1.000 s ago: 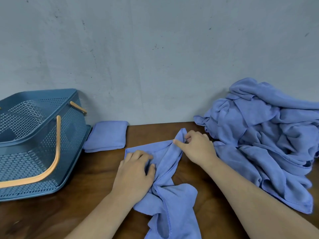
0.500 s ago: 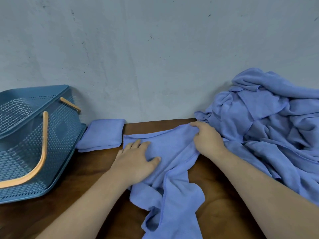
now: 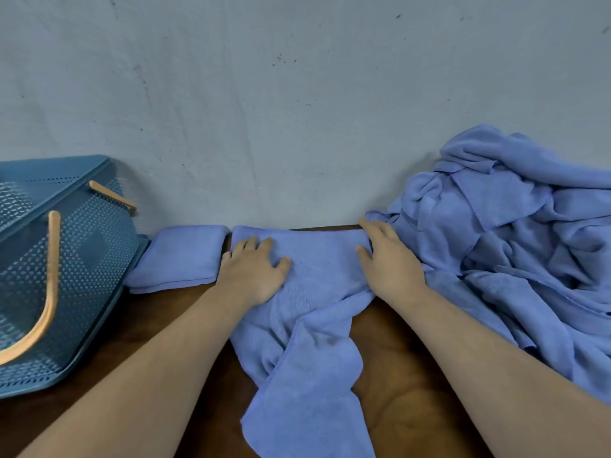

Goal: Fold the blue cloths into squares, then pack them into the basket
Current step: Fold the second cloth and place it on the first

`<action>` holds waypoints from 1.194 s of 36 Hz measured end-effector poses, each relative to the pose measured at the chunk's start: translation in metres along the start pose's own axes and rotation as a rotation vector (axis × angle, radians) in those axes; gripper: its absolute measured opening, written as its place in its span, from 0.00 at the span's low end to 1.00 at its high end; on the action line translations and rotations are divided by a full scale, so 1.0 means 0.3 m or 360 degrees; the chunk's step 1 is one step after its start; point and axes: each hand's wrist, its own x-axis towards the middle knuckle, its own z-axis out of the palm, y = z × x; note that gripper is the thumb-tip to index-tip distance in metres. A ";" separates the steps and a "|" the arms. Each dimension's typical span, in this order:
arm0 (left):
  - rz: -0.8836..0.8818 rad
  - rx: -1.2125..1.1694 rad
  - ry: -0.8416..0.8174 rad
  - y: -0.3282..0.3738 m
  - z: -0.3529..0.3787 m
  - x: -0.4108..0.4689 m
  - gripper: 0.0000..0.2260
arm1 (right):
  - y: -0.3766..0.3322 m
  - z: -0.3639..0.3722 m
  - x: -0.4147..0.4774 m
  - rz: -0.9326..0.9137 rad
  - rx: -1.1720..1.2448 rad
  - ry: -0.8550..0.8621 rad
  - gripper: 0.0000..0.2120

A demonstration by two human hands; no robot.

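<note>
Your left hand (image 3: pixel 254 274) lies flat on the blue cloth (image 3: pixel 317 292) near its left edge, fingers spread, grip released. Your right hand (image 3: pixel 391 264) presses the cloth's right edge with straight fingers, grip also released. The cloth's far edge runs along the wall (image 3: pixel 297 127), and its near end trails crumpled toward you. A folded cloth (image 3: pixel 180 259) sits against the basket (image 3: pixel 86 259), just beside your left hand. The pile of cloths (image 3: pixel 515 259) crowds your right hand. Table (image 3: pixel 406 375) wood shows beside the trailing end.
</note>
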 end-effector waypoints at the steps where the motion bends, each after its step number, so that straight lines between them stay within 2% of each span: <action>1: 0.0015 -0.0033 0.0057 -0.004 0.001 0.000 0.31 | 0.005 0.003 0.001 -0.0021 0.0055 0.0023 0.25; 7: 0.0221 -0.0296 0.0249 -0.047 0.001 -0.155 0.19 | 0.002 0.001 -0.044 -0.0215 0.0106 0.0072 0.16; 10: 0.0390 -0.0402 0.0324 -0.080 0.005 -0.301 0.14 | -0.022 -0.014 -0.104 -0.0390 0.0245 -0.0021 0.11; 13: 0.0546 -0.0458 0.0351 -0.122 -0.008 -0.441 0.10 | -0.079 -0.047 -0.166 -0.0567 0.0363 -0.0135 0.10; 15: 0.0599 -0.0551 0.0356 -0.148 -0.018 -0.526 0.06 | -0.128 -0.075 -0.210 -0.0618 0.0541 -0.0296 0.09; 19: 0.0672 -0.0670 0.0206 -0.175 -0.032 -0.644 0.10 | -0.198 -0.157 -0.295 -0.0583 0.0869 -0.0825 0.13; 21: 0.0743 -0.0628 0.0096 -0.188 -0.029 -0.673 0.11 | -0.219 -0.191 -0.336 -0.0677 0.0833 -0.1054 0.16; 23: 0.0821 -0.0515 0.0043 -0.199 -0.021 -0.677 0.13 | -0.235 -0.204 -0.370 -0.0794 0.0671 -0.1131 0.18; 28: 0.0817 -0.0411 0.0038 -0.219 -0.022 -0.658 0.17 | -0.242 -0.212 -0.438 -0.1001 0.0155 -0.0893 0.23; 31: 0.0792 -0.0407 0.0087 -0.228 -0.013 -0.651 0.15 | -0.206 -0.238 -0.460 -0.1018 0.0123 -0.0758 0.25; 35: 0.0681 -0.0370 0.0203 -0.260 -0.007 -0.643 0.12 | -0.129 -0.287 -0.480 -0.1003 0.0251 -0.0586 0.21; 39: 0.0458 -0.0274 0.0237 -0.295 -0.015 -0.631 0.11 | -0.054 -0.322 -0.481 -0.0896 0.0368 -0.0612 0.22; 43: 0.0364 -0.0279 0.0219 -0.281 -0.014 -0.640 0.11 | 0.001 -0.345 -0.464 -0.0856 0.0055 -0.0683 0.20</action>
